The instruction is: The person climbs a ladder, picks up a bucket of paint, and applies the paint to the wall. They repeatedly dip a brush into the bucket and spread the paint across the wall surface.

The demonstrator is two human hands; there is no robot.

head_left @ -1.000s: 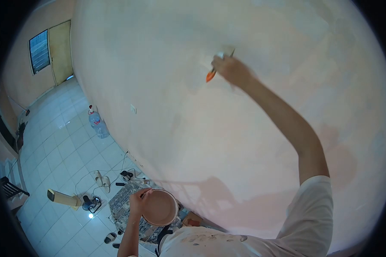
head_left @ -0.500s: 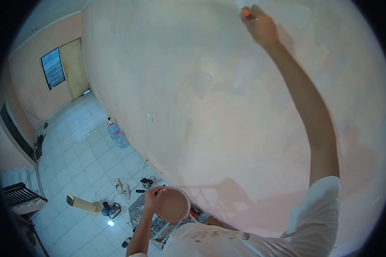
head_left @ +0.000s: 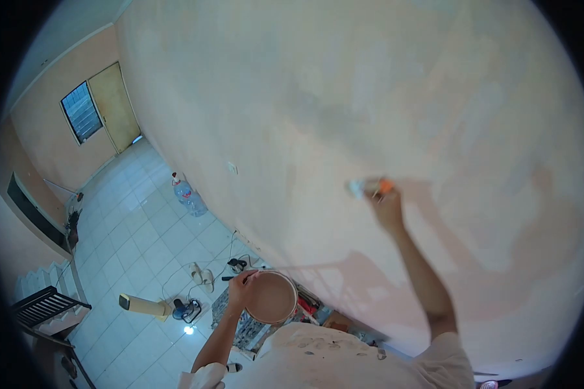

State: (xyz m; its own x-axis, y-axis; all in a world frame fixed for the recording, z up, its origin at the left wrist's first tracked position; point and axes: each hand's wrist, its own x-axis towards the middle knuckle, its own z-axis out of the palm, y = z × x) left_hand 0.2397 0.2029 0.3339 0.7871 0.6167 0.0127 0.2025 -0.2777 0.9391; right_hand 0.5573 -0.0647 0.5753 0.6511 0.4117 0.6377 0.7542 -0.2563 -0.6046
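My right hand (head_left: pixel 387 209) is closed round an orange-handled tool (head_left: pixel 386 187), held at the pinkish wall (head_left: pixel 331 227). The tool's pale end (head_left: pixel 355 188) points left and is blurred, so I cannot tell its kind. Lower down, my left hand (head_left: pixel 241 288) grips the near-left rim of a round container (head_left: pixel 271 297) with a light rim and a pinkish-brown inside. A short dark stub (head_left: pixel 227 279) juts out to the left of those fingers. Below the container, my pale shirt (head_left: pixel 324 350) shows dark spots.
Along the wall's foot stand a large clear bottle (head_left: pixel 189 198) and sandals (head_left: pixel 202 277). A small blue-black fan (head_left: pixel 187 310) and a lit lamp (head_left: pixel 189 330) are on the tiled floor (head_left: pixel 143 259), with cords trailing. Beneath the container lies a speckled platform (head_left: pixel 250 330). A wall socket (head_left: pixel 232 168) is at mid-height.
My right hand has swept down the wall with the orange-handled tool, from the top of the view to mid-height. The left hand still holds the container; the view has shifted slightly.
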